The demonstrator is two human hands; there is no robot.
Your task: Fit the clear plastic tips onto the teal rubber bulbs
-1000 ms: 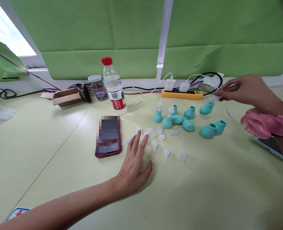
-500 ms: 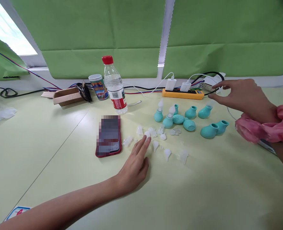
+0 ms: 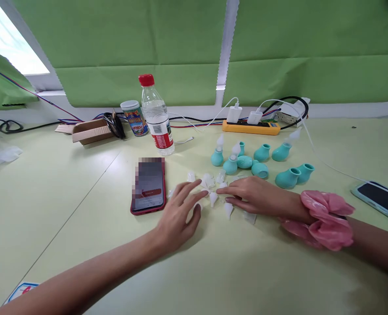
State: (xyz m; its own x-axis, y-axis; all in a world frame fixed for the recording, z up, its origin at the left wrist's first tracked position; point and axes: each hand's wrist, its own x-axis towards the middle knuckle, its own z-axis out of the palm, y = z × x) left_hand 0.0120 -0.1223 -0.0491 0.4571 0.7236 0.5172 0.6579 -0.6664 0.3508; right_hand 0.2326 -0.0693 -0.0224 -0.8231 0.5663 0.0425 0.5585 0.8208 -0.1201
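Note:
My left hand [image 3: 182, 216] is over the table with its fingers spread, at the left of a loose group of small white parts. From the other side my right hand [image 3: 255, 194] reaches in, thumb and index finger apart, close to a white teardrop-shaped tip [image 3: 228, 210]. Between the two hands lies another teardrop tip [image 3: 213, 199]. Clear plastic sleeves [image 3: 220, 176] lie just behind the fingers, and one more clear piece [image 3: 249, 217] is partly under my right hand. Several turquoise bulbs [image 3: 287, 178] stand or lie behind; one bulb [image 3: 281, 152] carries a translucent tip [image 3: 293, 135].
A phone in a red case [image 3: 149, 186] lies left of the hands. Behind it stand a water bottle [image 3: 157, 118] and a printed can [image 3: 135, 119]. An orange power strip [image 3: 251, 127] with chargers runs along the wall. Another phone [image 3: 379, 199] lies far right, with a white cable.
My right hand has come down from the rear right bulb to the white parts, leaving a translucent tip on that bulb. My left hand has shifted slightly left and its fingers are more spread.

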